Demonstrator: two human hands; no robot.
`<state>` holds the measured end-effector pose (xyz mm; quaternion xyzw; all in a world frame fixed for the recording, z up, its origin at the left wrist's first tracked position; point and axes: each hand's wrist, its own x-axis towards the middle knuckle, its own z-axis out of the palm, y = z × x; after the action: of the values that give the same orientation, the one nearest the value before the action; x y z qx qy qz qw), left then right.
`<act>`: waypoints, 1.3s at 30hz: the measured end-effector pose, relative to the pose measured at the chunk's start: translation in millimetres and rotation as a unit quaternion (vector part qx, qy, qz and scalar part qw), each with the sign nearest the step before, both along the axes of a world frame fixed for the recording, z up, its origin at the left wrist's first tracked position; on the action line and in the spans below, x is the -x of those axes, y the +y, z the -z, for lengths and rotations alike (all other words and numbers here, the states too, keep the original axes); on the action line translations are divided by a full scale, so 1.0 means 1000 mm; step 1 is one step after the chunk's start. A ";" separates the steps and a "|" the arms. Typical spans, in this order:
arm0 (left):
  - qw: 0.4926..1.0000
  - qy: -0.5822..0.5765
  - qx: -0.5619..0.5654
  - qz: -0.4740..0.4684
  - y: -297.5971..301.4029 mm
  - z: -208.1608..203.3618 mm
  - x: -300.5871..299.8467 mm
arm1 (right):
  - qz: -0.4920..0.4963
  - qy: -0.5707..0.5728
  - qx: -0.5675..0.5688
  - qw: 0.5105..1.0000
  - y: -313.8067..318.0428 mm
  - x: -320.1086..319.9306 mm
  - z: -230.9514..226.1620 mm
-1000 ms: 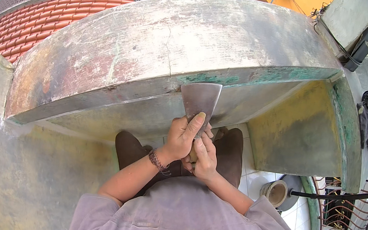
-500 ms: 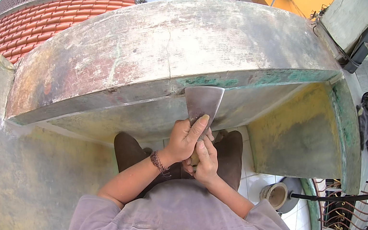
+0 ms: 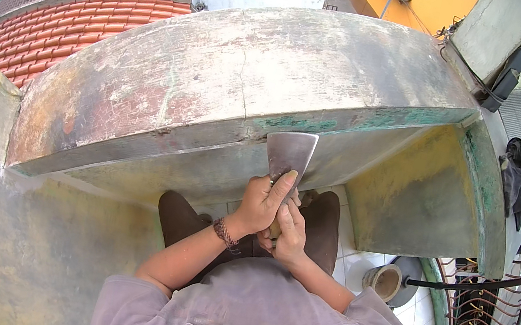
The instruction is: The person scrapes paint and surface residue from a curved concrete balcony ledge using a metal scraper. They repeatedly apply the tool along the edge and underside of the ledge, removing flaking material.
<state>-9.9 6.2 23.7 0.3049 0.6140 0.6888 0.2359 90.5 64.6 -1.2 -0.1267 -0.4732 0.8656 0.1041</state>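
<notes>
A wide-bladed paint scraper (image 3: 290, 151) is gripped in both of my hands, its blade angled away from me. My left hand (image 3: 260, 205) wraps the upper handle, with the thumb pressed along the base of the blade. Lower down, my right hand (image 3: 290, 234) closes round the handle, which the fingers mostly hide. The blade's broad edge lies at the lower front edge of a weathered concrete ledge (image 3: 221, 66), beside patches of green paint. Whether it touches the concrete I cannot tell. A braided bracelet (image 3: 225, 235) circles my left wrist.
A stained wall (image 3: 46, 250) stands on the left, and a yellowish panel (image 3: 420, 196) on the right. By the white-tiled floor are a round pot (image 3: 383, 281) and a curved metal railing (image 3: 486, 317). A dark cloth (image 3: 514, 181) hangs at far right. Tiled roofs (image 3: 84, 23) lie beyond.
The whole view has shifted slightly, so the ledge sits a little lower in the picture. The scraper and both hands shift down a little too; the grip is unchanged.
</notes>
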 end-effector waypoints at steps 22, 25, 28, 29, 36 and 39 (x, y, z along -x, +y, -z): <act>0.999 0.042 -0.013 0.023 0.001 -0.012 0.014 | 0.005 0.056 -0.012 0.998 0.003 0.010 0.000; 1.000 0.012 -0.011 -0.005 -0.002 -0.005 0.003 | 0.006 0.017 -0.017 1.000 -0.004 0.002 -0.004; 0.999 0.023 -0.032 0.008 -0.004 -0.017 0.011 | 0.002 0.058 -0.033 0.998 -0.002 0.010 -0.008; 0.999 0.021 -0.024 0.005 -0.005 -0.011 0.009 | -0.002 0.046 -0.027 0.999 -0.004 0.006 -0.005; 0.999 0.025 -0.034 0.003 -0.007 -0.013 0.012 | -0.007 0.043 -0.028 0.999 -0.004 0.009 -0.012; 1.000 0.018 -0.015 -0.002 -0.010 -0.008 0.008 | -0.009 0.037 -0.019 0.999 -0.008 0.005 -0.008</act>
<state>-17.4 -3.9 31.5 0.3194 0.6082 0.6928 0.2191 85.1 56.8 7.2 -0.0883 -0.4868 0.8613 0.1158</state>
